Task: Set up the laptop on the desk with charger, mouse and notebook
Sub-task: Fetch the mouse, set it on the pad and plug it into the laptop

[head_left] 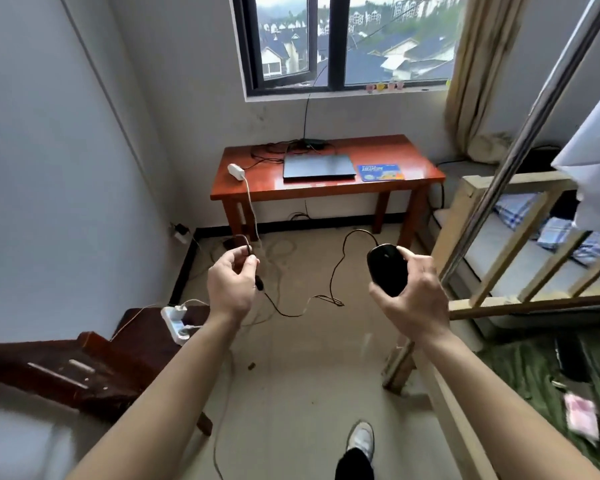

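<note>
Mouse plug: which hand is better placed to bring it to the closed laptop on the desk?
Left, probably. The left hand already pinches the cable's plug end, while the right hand is occupied with the mouse. The laptop lies closed on the desk ahead.

A black mouse (388, 270) is gripped by the right hand (409, 296); its cable (340, 261) is pinched by the left hand (231, 285).
</note>
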A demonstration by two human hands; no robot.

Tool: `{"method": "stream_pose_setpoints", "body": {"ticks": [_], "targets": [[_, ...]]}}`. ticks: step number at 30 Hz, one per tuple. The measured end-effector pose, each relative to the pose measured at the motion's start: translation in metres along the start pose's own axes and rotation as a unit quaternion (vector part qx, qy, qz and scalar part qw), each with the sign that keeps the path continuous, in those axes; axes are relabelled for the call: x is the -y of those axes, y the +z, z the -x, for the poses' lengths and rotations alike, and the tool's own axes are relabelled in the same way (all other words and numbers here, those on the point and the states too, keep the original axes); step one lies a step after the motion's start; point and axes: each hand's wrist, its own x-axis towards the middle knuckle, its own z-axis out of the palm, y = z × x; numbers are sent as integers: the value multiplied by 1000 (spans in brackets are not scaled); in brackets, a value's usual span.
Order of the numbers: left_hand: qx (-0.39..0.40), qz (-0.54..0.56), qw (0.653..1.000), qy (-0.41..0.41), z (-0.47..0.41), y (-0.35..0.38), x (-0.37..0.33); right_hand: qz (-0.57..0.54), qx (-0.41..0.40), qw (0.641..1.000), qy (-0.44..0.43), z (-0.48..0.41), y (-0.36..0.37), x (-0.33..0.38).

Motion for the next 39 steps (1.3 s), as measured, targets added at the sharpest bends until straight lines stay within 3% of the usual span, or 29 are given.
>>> {"method": "stream_pose_setpoints", "body": {"ticks": [9, 20, 28, 39], "targets": [[34, 4, 999, 10, -213, 170, 0, -33, -13, 999, 39, -251, 90, -64], [54, 51, 994, 80, -449, 308, -7, -28, -36, 998, 45, -504, 176, -89], [110, 87, 987, 80, -658, 430, -3, 0, -85, 993, 80, -697, 249, -110], [166, 85, 979, 78, -820, 589, -4, 26, -124, 985, 115, -885, 309, -192]]}}
